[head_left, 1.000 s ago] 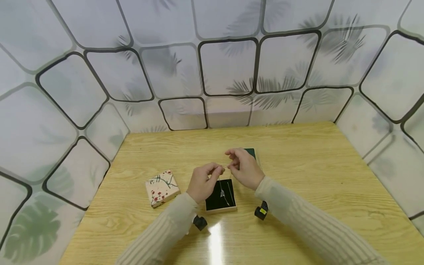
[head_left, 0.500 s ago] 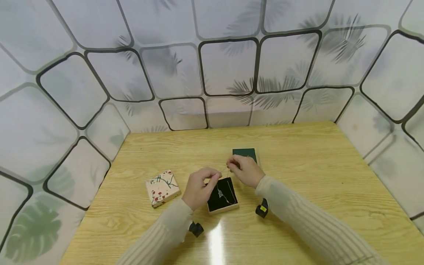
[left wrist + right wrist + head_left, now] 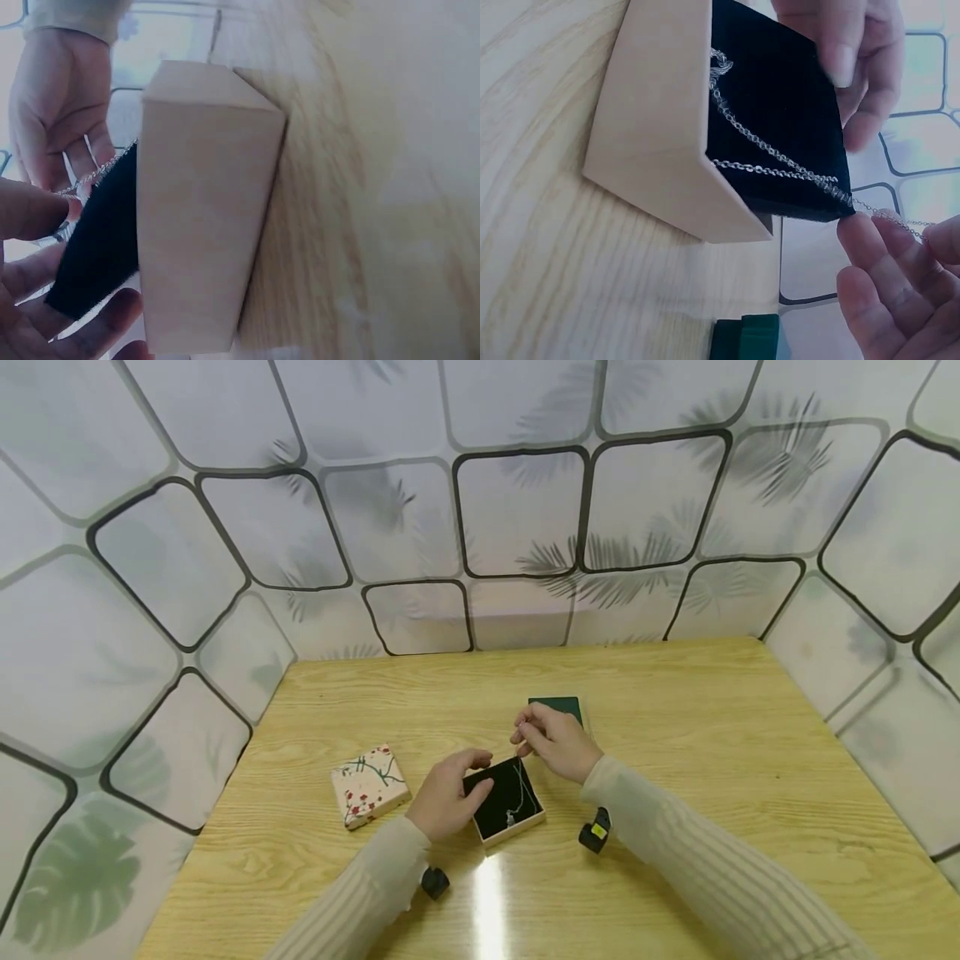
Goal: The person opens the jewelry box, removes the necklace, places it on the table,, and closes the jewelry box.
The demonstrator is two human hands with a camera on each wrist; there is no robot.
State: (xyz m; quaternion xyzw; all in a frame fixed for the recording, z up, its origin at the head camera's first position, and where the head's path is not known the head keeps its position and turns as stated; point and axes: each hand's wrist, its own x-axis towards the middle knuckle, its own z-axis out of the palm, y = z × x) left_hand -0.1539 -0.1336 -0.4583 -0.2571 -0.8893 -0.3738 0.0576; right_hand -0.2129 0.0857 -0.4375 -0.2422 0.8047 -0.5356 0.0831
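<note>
A small cream box [image 3: 515, 835] with a black pad [image 3: 491, 803] lies between the hands. In the right wrist view one end of the pad is raised above the box wall [image 3: 652, 97]. My left hand [image 3: 444, 797] holds the pad at its left edge, thumb over the top and fingers behind it. A silver necklace [image 3: 769, 154] runs doubled across the pad. Its pendant [image 3: 511, 818] rests near the box's front edge. Above the far corner, my right hand [image 3: 558, 745] pinches the necklace's far end between thumb and fingers.
A floral cream lid [image 3: 369, 785] lies left of the hands. Partly hidden behind my right hand is a dark green box [image 3: 557, 702]. The wooden table [image 3: 675, 718] meets a patterned backdrop [image 3: 517, 510] at the back and sides. Both wrists carry small black cameras.
My left hand has let go of the necklace, moved down and left, and taken hold of the pad. The pendant has shifted toward the box's front edge. The box has turned slightly.
</note>
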